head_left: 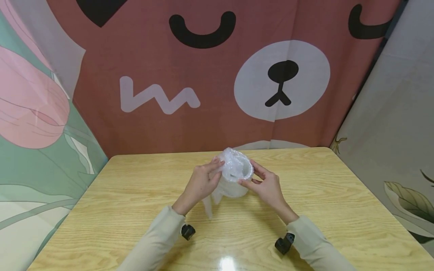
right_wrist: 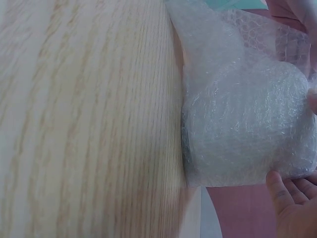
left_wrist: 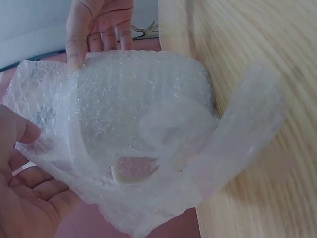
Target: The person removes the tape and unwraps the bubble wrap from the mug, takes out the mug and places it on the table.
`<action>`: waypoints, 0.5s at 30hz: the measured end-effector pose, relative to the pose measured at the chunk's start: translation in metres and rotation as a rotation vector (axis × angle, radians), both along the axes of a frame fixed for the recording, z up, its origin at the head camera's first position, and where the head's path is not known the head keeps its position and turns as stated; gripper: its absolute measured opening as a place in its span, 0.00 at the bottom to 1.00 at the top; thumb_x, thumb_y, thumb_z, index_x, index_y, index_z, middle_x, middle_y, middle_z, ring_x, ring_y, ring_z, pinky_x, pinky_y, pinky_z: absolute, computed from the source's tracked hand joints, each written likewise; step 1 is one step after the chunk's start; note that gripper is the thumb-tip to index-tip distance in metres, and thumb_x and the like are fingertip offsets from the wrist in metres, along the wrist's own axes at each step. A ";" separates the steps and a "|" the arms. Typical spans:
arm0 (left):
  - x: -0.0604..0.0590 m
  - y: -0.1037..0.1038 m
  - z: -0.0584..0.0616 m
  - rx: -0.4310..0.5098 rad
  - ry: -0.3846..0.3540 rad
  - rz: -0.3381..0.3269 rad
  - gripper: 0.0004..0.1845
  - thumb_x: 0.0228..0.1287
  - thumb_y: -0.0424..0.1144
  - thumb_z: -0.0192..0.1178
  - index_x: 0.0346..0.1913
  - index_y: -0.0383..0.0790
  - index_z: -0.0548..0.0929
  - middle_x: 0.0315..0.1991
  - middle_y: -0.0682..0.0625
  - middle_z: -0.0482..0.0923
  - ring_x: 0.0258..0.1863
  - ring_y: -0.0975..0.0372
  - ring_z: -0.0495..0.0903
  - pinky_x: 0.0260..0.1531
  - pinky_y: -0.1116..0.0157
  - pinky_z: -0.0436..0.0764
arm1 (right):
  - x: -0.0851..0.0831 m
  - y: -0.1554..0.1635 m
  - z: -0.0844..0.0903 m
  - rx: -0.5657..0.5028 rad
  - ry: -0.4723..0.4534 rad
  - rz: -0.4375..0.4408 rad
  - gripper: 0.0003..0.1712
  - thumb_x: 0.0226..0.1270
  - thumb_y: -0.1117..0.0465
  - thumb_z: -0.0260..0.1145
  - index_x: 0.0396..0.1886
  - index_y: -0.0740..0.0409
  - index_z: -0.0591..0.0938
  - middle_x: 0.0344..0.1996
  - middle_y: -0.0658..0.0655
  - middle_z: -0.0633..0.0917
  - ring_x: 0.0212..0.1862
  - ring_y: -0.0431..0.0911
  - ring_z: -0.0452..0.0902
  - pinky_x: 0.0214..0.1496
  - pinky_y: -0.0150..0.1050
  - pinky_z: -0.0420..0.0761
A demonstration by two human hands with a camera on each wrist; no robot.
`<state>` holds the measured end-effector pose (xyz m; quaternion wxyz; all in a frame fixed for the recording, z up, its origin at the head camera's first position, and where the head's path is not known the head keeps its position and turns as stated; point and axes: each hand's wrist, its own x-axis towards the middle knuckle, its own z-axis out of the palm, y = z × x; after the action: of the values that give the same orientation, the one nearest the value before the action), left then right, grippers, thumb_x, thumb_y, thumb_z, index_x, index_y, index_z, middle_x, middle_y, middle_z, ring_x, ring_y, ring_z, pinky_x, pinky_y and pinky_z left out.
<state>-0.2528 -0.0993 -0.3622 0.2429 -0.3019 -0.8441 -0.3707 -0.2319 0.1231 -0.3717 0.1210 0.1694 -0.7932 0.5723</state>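
1. Two hands hold one bundle (head_left: 234, 175) of clear bubble wrap above the middle of the table (head_left: 135, 195); the wrap is pimpled, crinkled and rounded, with a loose flap hanging down to the wood.
2. Left hand (head_left: 200, 184): fingers curled onto the bundle's left side, thumb against the wrap. Right hand (head_left: 266, 184): fingertips pinch the right rim.
3. Table: pale wood grain, glossy, with rounded corners.
4. Left wrist view alone shows the inside: the wrap (left_wrist: 143, 139) folds around a rounded, whitish object, blurred through the film, and the right hand's fingers (left_wrist: 99, 29) show behind it.
5. Right wrist view shows the domed underside (right_wrist: 247, 119) beside the table edge (right_wrist: 173, 124), with a thumb (right_wrist: 280, 191) below.
6. Open tabletop lies on every side; printed curtains (head_left: 203, 75) stand close behind the far edge.
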 end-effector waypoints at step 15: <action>0.002 -0.003 0.005 0.128 -0.168 0.071 0.17 0.68 0.33 0.52 0.57 0.34 0.82 0.19 0.47 0.75 0.11 0.73 0.53 0.12 0.71 0.62 | 0.001 0.000 0.001 -0.007 -0.024 -0.001 0.42 0.54 0.64 0.77 0.67 0.70 0.69 0.60 0.68 0.75 0.58 0.58 0.74 0.47 0.43 0.81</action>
<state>-0.2509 -0.1021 -0.3571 0.2032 -0.2236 -0.8461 -0.4391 -0.2314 0.1230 -0.3704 0.1125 0.1618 -0.7927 0.5769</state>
